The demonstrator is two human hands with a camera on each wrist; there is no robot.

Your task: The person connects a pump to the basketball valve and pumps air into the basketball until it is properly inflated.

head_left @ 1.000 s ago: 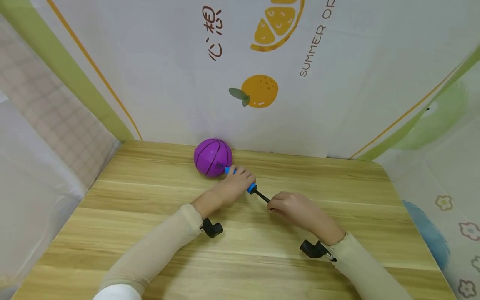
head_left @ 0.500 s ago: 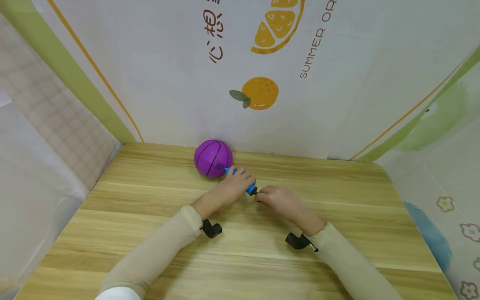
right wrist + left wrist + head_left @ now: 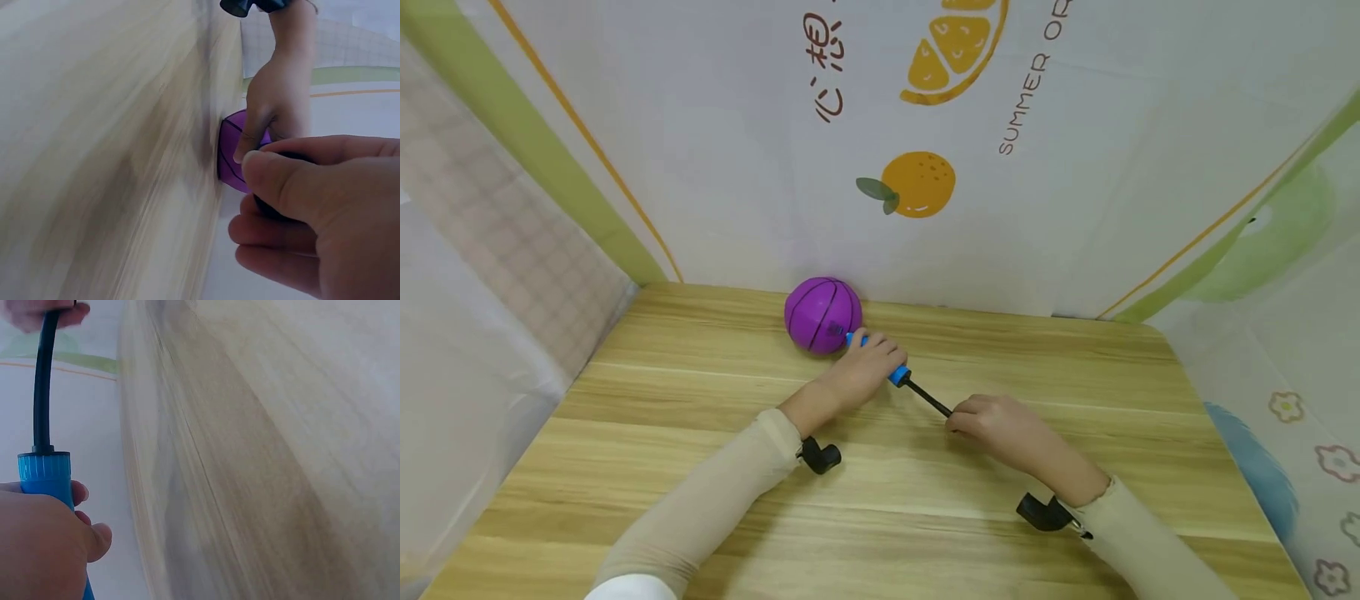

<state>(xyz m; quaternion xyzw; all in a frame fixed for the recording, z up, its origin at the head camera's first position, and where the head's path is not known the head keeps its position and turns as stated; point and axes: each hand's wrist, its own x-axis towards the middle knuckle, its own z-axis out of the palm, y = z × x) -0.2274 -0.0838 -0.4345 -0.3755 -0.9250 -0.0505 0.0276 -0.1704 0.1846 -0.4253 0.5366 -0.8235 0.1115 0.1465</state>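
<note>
A purple ball (image 3: 822,315) with black basketball lines lies at the far edge of the table. My left hand (image 3: 865,371) wraps around the blue barrel of a hand pump (image 3: 898,376), whose front end meets or nearly meets the ball. From the barrel's rear a long stretch of black rod (image 3: 928,398) shows. At the rod's end my right hand (image 3: 1003,429) grips the black handle (image 3: 278,212), mostly covered by fingers. In the left wrist view the barrel (image 3: 47,469) sits between thumb and fingers. The pump's tip is too small to make out.
The wooden table (image 3: 820,533) spreads around both arms. Behind the ball hangs a white cloth (image 3: 737,167) printed with oranges and lettering. More cloth (image 3: 1300,350) hangs at the right side. A black camera mount sits on each wrist.
My right hand first slid in toward the barrel, covering the rod, then drew back out to the lower right, exposing more rod than before. The left hand and ball stay nearly in place.
</note>
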